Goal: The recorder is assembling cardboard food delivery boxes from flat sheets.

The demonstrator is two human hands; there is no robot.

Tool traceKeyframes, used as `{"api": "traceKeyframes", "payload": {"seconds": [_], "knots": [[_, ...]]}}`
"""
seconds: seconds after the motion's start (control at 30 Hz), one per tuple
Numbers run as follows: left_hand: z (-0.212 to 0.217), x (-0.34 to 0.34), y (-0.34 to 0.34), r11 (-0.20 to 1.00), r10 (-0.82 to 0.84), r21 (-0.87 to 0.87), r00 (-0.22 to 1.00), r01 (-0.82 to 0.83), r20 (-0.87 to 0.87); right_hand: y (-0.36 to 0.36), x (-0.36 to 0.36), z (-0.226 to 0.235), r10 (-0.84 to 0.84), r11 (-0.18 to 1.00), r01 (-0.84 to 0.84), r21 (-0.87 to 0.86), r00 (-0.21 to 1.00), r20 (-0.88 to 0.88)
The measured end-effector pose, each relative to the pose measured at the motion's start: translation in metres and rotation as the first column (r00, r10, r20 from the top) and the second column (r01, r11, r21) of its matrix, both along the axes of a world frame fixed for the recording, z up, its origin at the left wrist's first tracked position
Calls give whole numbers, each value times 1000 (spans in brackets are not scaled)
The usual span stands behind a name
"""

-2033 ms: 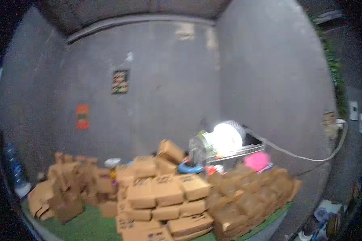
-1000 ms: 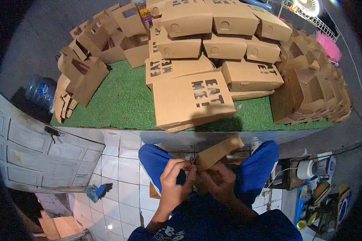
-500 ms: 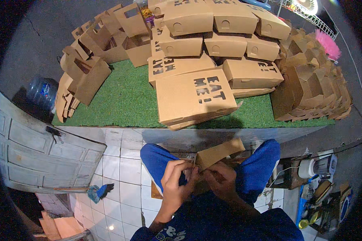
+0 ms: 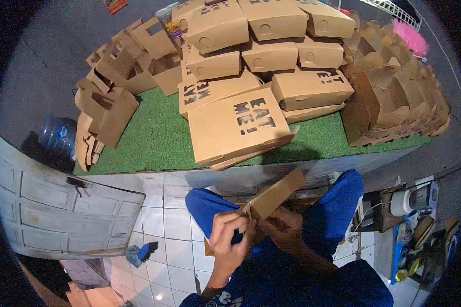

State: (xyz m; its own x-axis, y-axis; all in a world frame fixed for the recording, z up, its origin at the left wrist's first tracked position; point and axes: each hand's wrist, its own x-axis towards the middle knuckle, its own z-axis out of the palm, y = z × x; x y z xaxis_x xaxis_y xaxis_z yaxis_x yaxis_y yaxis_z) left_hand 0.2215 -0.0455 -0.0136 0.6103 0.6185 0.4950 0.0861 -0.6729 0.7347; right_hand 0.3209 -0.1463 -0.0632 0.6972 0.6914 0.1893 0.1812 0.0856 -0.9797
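Seen from above, a seated person in blue trousers holds a flat brown cardboard blank (image 4: 275, 194) over their lap, folding it. The left hand (image 4: 229, 240) has its fingers (image 4: 225, 225) curled and pinched on the blank's lower corner, thumb side pressing the card; the right hand (image 4: 284, 227) sits just beside it, partly hidden under the card, its fingers clenched around the underside edge as far as can be seen. The blank slants up and away from the fingertips toward the person's right knee, and still reads as one unfolded strip, so this piece looks to be at an early fold. Beyond the fingers, past a strip of white tiled floor (image 4: 164, 225), a green turf mat (image 4: 159, 138) bears a big heap of finished boxes (image 4: 271, 46) (many closed, brown, with cut-out windows), and a large flat cut-out sheet (image 4: 238, 125) lies nearest the knees. Open, half-made cartons (image 4: 107, 110) stand to the left of the fingers, well apart. Judging by the heap, much of the work is done. Both forearms rise from the lower edge, wrists bent inward, hands meeting at the middle.
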Motion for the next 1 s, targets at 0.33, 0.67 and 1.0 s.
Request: {"api": "traceKeyframes", "payload": {"seconds": [0.33, 0.67, 1.0], "knots": [[3, -1, 0, 981, -115, -156, 993, 118, 30, -9, 5, -11, 84, 996, -83, -38, 996, 5], [1, 10, -11, 976, -117, -184, 993, 117, 8, -10, 16, -8, 37, 999, -37, -6, 992, 117], [10, 21, -22, 988, -135, -77, 991, 135, 2, -5, 24, 0, -84, 977, 61, 204, 991, 104]]}}
